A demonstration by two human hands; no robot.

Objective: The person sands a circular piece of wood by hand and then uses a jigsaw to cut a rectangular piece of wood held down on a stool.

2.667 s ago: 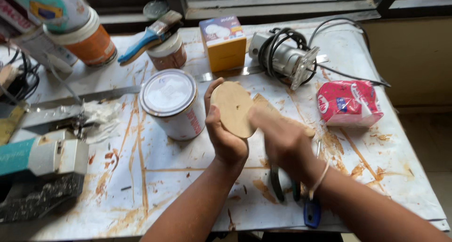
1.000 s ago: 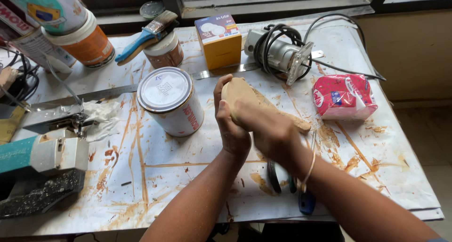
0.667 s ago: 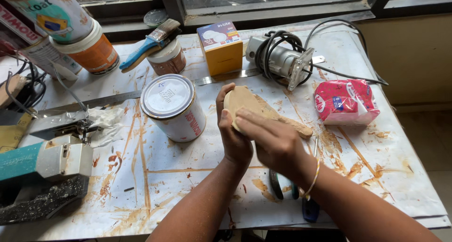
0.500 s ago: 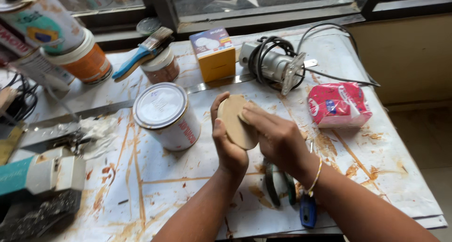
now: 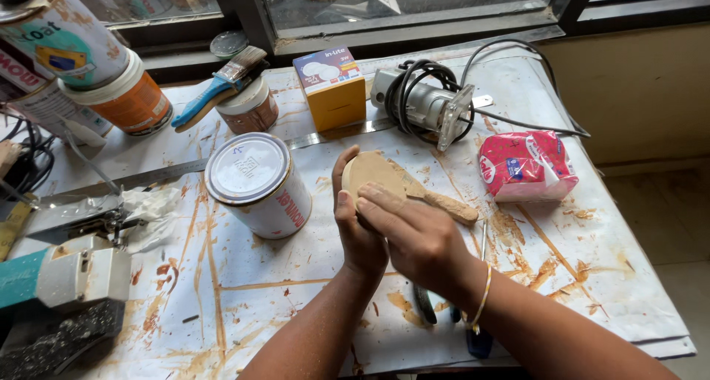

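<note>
Right hand (image 5: 418, 236) slid down over disc (image 5: 370, 171) in left hand (image 5: 356, 228).

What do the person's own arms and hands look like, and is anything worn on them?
Both forearms are bare, with no sleeves or gloves in view. The right hand has a thin pale thread-like band looped around its wrist. The left hand and its wrist carry nothing. No rings show on the fingers.
</note>
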